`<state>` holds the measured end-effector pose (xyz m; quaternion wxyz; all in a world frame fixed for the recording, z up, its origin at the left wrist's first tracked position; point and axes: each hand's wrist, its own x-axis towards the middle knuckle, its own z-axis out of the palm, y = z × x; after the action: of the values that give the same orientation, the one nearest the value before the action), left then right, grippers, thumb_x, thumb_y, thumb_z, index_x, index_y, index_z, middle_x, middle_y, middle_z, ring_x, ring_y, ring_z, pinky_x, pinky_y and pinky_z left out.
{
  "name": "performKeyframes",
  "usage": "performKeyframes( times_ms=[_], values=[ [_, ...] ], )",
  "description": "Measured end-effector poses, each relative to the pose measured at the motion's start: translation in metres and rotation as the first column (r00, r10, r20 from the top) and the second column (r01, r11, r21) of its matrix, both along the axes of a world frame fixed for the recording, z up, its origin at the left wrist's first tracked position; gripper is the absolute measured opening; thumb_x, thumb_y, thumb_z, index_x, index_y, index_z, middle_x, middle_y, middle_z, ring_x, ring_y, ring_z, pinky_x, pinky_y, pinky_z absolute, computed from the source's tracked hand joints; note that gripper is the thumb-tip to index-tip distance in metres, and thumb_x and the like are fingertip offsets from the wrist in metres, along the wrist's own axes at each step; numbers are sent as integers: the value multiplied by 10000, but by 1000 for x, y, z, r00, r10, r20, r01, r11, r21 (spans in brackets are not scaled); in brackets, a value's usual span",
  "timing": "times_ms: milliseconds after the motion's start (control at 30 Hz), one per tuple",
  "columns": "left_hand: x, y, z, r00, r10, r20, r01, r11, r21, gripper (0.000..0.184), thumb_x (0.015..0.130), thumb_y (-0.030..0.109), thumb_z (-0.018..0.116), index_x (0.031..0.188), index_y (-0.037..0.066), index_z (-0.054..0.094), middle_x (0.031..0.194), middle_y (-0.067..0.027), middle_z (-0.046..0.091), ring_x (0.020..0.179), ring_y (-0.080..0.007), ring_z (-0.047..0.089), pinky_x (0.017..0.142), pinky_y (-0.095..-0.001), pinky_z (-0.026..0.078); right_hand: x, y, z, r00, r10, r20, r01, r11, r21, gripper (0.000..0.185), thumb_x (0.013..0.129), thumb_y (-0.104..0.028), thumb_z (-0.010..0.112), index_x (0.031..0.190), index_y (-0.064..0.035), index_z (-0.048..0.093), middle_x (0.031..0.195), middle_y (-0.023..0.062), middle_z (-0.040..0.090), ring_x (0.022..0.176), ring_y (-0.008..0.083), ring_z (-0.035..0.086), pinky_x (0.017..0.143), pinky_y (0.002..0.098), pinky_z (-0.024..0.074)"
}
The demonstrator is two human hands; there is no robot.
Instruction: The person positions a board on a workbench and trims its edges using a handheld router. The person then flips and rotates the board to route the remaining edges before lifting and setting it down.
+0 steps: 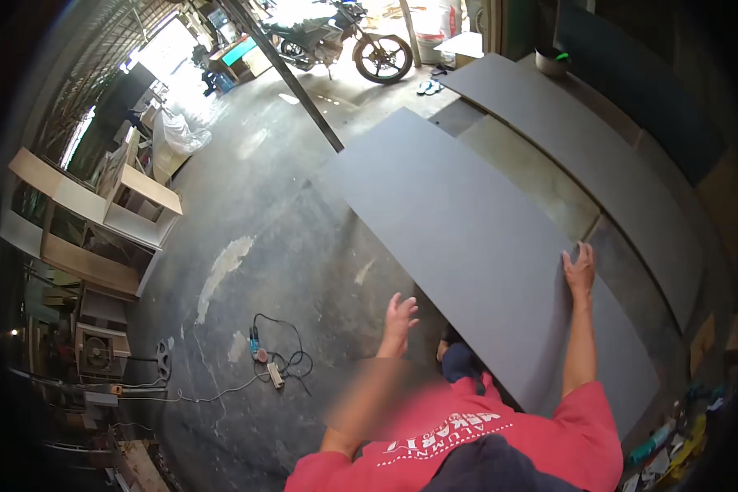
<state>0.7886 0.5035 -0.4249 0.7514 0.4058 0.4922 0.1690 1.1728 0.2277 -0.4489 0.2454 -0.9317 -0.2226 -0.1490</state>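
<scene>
The right hand (pixel 580 266) curls at the grey panel's (pixel 476 238) right edge, firmness unclear; the left hand (pixel 400 316) hangs empty, fingers spread. The panel lies beside a second grey panel (pixel 566 135). Apparently it's being positioned; shifting it would need both hands.

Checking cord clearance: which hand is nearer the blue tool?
Left: the left hand is raised, right of the blue tool; the right hand is farther right, at the nearer grey panel.
</scene>
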Motion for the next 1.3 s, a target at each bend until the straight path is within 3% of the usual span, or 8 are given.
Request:
performKeyframes(
  times_ms=[167,467,733,833,1067,1200,1267,1300],
  values=[
    [83,35,15,992,11,-124,-32,986,-162,1118,812,426,747,1565,12,33,1514,-244,319,1392,-357,385,1042,-552,411,45,14,-14,996,-65,-62,54,986,-159,398,894,-399,708,1059,-39,668,1061,182,663,1019,397,595,870,486,480],
    [135,37,-65,899,61,-435,-125,985,-120,935,753,491,756,1305,-31,210,1391,-340,335,1193,-385,534,970,-509,487,59,17,-5,927,-92,-364,14,977,-212,534,902,-495,677,893,37,620,861,212,655,821,376,601,768,459,470],
    [116,50,-61,913,-96,-397,8,976,-218,1140,770,540,696,1503,-32,35,1561,-298,222,1424,-384,329,1117,-621,286,48,30,94,736,24,-677,-142,983,-119,580,881,-492,706,946,77,618,804,217,656,694,312,541,713,434,468],
    [102,73,-99,992,-45,-122,-24,858,-513,825,851,505,605,1482,35,357,1529,-183,402,1426,-385,371,1135,-630,272,-23,67,169,898,175,-405,-187,982,9,478,859,-414,755,925,37,615,782,237,636,695,364,591,653,450,459],
    [50,140,-55,965,208,156,-41,716,-697,773,909,657,444,1451,106,461,1362,-121,556,1119,-296,577,949,-517,419,-282,132,273,976,26,217,30,968,-251,511,796,-505,794,827,-43,578,658,161,539,622,391,553,581,476,428],
    [-36,217,-150,884,-165,438,197,980,-28,712,950,669,433,1339,78,511,1107,-94,627,1051,-259,572,951,-482,430,-422,222,334,881,51,471,124,934,-334,478,742,-554,841,717,-109,667,625,55,589,552,264,612,523,341,516],
    [-73,281,-120,855,512,-80,-477,718,-507,703,977,597,337,1192,-4,630,1178,-199,691,1125,-355,659,985,-446,516,-474,257,341,837,157,524,25,946,-323,432,766,-511,849,740,-116,676,606,52,594,522,238,604,501,352,505],
    [-68,299,-98,863,501,-73,-464,725,-510,703,977,597,337,1192,-4,630,1178,-199,691,1125,-355,659,985,-446,516,-488,252,318,841,186,509,-29,954,-299,444,778,-480,839,782,-83,639,646,96,578,574,301,595,534,398,478]
  ],
)
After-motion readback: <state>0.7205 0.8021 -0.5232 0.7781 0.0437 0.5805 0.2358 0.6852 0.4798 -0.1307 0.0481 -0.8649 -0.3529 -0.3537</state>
